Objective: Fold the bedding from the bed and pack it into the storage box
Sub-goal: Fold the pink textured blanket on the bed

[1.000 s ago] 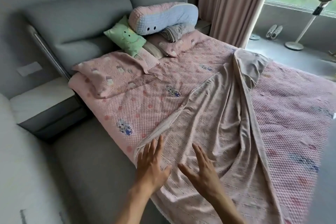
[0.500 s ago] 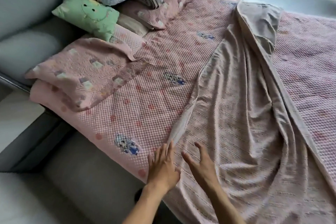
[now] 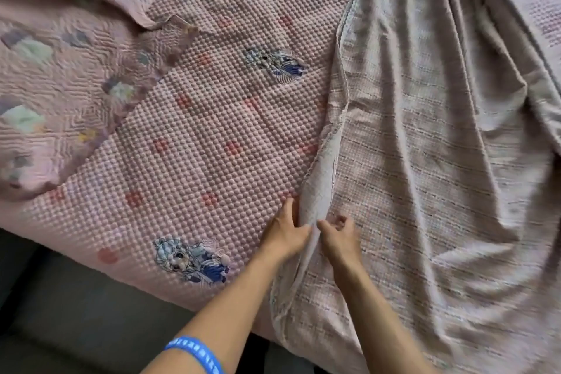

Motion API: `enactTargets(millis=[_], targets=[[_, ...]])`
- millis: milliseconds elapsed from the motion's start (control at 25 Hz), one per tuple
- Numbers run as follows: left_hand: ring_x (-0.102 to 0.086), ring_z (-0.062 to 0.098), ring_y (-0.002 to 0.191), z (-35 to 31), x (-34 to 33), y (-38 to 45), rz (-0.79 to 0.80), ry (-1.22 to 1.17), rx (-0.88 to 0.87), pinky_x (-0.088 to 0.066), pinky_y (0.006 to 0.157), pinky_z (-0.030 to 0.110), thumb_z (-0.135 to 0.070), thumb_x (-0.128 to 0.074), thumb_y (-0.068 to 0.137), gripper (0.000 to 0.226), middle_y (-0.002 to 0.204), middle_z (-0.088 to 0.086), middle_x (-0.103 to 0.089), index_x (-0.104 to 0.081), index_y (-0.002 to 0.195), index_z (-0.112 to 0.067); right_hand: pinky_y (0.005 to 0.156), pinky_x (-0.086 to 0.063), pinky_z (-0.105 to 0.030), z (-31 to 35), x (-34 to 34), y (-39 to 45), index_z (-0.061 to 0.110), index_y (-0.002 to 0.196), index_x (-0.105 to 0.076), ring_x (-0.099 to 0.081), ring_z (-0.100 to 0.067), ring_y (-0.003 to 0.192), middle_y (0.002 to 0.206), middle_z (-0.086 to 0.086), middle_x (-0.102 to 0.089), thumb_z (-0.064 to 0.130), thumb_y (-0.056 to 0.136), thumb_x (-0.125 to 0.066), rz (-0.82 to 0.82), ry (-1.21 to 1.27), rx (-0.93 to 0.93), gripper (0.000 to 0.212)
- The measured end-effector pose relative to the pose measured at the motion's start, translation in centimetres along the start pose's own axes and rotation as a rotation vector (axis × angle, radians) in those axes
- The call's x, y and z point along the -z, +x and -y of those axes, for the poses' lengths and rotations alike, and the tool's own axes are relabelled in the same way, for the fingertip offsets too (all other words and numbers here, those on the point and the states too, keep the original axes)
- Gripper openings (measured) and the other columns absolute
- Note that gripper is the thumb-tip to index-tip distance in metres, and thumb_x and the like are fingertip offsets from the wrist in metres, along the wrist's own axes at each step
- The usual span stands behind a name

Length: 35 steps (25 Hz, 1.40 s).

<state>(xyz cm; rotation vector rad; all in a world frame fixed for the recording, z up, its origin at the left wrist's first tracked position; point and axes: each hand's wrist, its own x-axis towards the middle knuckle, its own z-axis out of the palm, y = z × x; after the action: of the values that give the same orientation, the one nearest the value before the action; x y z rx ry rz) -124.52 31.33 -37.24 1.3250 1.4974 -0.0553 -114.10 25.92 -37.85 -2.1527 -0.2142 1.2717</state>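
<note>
at the bed's near edge, two hands, left hand and right hand, pinch one blanket's raised hem

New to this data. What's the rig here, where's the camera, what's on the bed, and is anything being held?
There is no machine: a person works with two bare hands. The one picture comes from a camera worn on the head, looking down. A pink bubbly bed cover with cartoon patches covers the bed, a quilted pillow lies at upper left, and a thin striped blanket lies rumpled on the right. The left hand, above a blue wristband, and the right hand both pinch the blanket's raised edge with their fingers.
</note>
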Motion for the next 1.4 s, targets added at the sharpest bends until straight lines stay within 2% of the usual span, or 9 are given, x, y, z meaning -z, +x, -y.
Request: enactTargets(millis=[120, 280, 480, 640, 840, 960, 1120, 1280, 1400], targets=[[-0.063, 0.021, 0.098, 1.5, -0.3, 3.4, 0.132, -0.332, 0.086, -0.051, 0.083, 0.027, -0.020, -0.073, 0.083, 0.039, 0.107, 0.003, -0.066, -0.059, 0.118, -0.010, 0.082, -0.058, -0.050, -3.1, -3.1, 0.8, 0.024, 0.110, -0.057, -0.071, -0.021, 0.088, 0.096, -0.002, -0.072, 0.039, 0.075, -0.070, 0.001, 0.227, -0.028, 0.040], [-0.071, 0.034, 0.081, 4.2, -0.1, 2.3, 0.317, -0.649, 0.242, -0.060, 0.074, 0.045, -0.015, -0.073, 0.080, 0.022, 0.091, 0.019, -0.074, -0.071, 0.100, -0.007, 0.072, -0.058, -0.048, -6.3, -5.3, -2.4, 0.032, 0.100, -0.060, -0.071, -0.023, 0.080, 0.087, -0.002, -0.073, 0.042, 0.086, -0.062, -0.010, 0.173, 0.137, 0.017], [-0.059, 0.013, 0.058, 6.9, 2.2, -1.6, 0.114, -0.700, 0.175, -0.049, 0.055, 0.024, -0.007, -0.060, 0.086, 0.014, 0.068, 0.008, -0.062, -0.062, 0.073, -0.011, 0.062, -0.046, -0.037, -6.0, -8.3, -7.5, 0.019, 0.099, -0.048, -0.059, -0.020, 0.067, 0.074, 0.000, -0.060, 0.010, 0.085, -0.056, 0.040, -0.197, 0.337, 0.019], [-0.060, 0.013, 0.056, 11.4, 4.4, -4.3, 0.060, -0.817, 0.333, -0.047, 0.054, 0.025, -0.029, -0.066, 0.086, 0.022, 0.065, 0.005, -0.061, -0.065, 0.073, -0.012, 0.068, -0.050, -0.035, -6.8, -11.6, -10.7, 0.028, 0.132, -0.039, -0.067, -0.020, 0.084, 0.097, 0.001, -0.069, 0.024, 0.087, -0.056, 0.248, -0.340, 0.293, 0.048], [-0.070, 0.025, 0.095, 12.6, 5.5, -5.0, 0.347, -0.543, 0.421, -0.054, 0.091, 0.038, -0.064, -0.072, 0.073, 0.060, 0.098, 0.008, -0.075, -0.076, 0.099, -0.010, 0.069, -0.050, -0.037, -8.1, -10.6, -10.1, 0.025, 0.119, -0.045, -0.064, -0.021, 0.087, 0.095, 0.001, -0.066, 0.043, 0.083, -0.055, 0.161, -0.599, 0.452, 0.041], [-0.072, 0.028, 0.088, 12.5, 4.1, -4.7, -0.010, -0.582, 0.393, -0.058, 0.085, 0.046, -0.050, -0.090, 0.048, 0.067, 0.094, 0.009, -0.075, -0.071, 0.102, -0.014, 0.075, -0.050, -0.037, -9.8, -11.0, -10.3, 0.022, 0.116, -0.051, -0.062, -0.021, 0.092, 0.101, 0.003, -0.064, 0.049, 0.082, -0.056, 0.084, -0.705, 0.535, 0.043], [-0.066, 0.024, 0.071, 12.6, 4.2, -4.9, -0.429, -0.363, 0.300, -0.058, 0.068, 0.043, -0.024, -0.077, 0.068, 0.028, 0.080, 0.003, -0.070, -0.057, 0.087, -0.018, 0.074, -0.050, -0.039, -12.1, -11.2, -10.3, 0.025, 0.120, -0.050, -0.060, -0.024, 0.095, 0.108, 0.003, -0.060, 0.043, 0.086, -0.057, 0.170, -0.867, 0.620, 0.040], [-0.061, 0.020, 0.077, 13.8, 4.4, -6.0, -0.373, 0.094, 0.165, -0.044, 0.064, 0.031, -0.037, -0.076, 0.072, 0.045, 0.082, -0.011, -0.059, -0.046, 0.104, -0.025, 0.045, -0.046, -0.037, -12.8, -11.9, -11.1, 0.019, 0.094, -0.057, -0.061, -0.026, 0.062, 0.077, 0.000, -0.061, 0.037, 0.064, -0.080, 0.155, -1.123, 0.570, 0.042], [-0.056, 0.021, 0.074, 13.1, 4.0, -5.4, -0.400, 0.243, 0.142, -0.037, 0.060, 0.028, -0.033, -0.069, 0.080, 0.040, 0.089, -0.004, -0.060, -0.038, 0.104, -0.027, 0.045, -0.043, -0.036, -13.1, -12.2, -11.2, 0.012, 0.068, -0.059, -0.055, -0.031, 0.048, 0.059, -0.008, -0.056, 0.021, 0.050, -0.086, 0.095, -1.247, 0.524, 0.034]])
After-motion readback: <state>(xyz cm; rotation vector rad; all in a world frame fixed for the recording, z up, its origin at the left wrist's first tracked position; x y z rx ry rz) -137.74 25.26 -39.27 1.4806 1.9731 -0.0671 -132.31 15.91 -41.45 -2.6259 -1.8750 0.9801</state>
